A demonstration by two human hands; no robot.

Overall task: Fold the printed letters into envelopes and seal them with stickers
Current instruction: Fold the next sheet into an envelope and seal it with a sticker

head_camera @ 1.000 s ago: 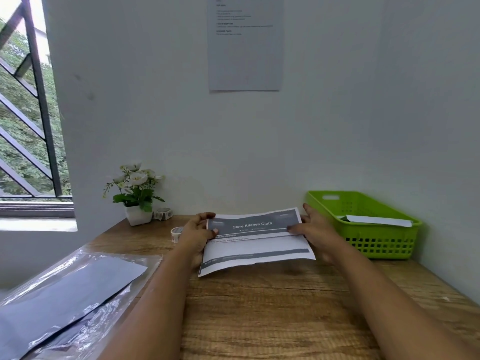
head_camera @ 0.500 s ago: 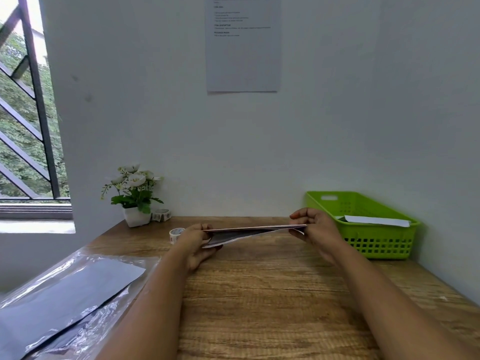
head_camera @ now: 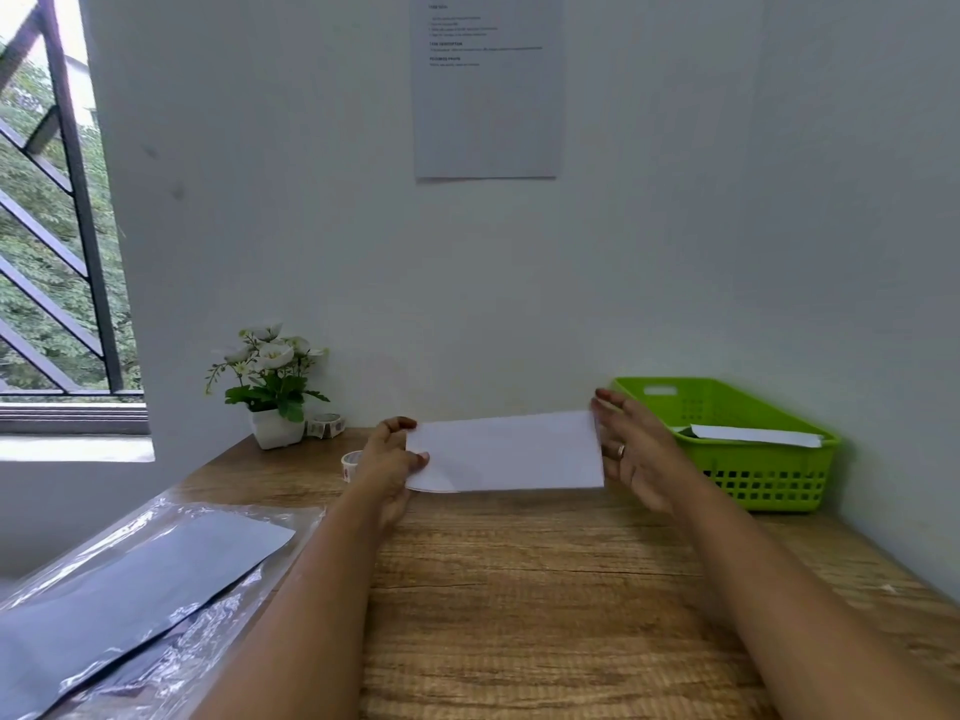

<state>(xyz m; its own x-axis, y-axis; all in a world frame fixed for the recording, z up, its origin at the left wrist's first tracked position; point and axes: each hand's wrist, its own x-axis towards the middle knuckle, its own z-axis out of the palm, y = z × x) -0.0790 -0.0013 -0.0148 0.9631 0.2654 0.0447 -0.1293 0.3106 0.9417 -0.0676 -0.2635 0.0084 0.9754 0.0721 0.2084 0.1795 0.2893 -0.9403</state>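
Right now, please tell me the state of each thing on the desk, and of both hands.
letter: folded, blank side up, held at both ends
left hand: pinching the letter's left edge
right hand: open, flat against the letter's right edge
green basket: holds folded paper
sticker roll: on the desk, untouched
second sticker roll: beside the flower pot
flower pot: upright
plastic sleeve: lying flat, dark sheets inside

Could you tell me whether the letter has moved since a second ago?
Yes. The letter has been turned over, blank side now up, and its right edge sits closer to the green basket.
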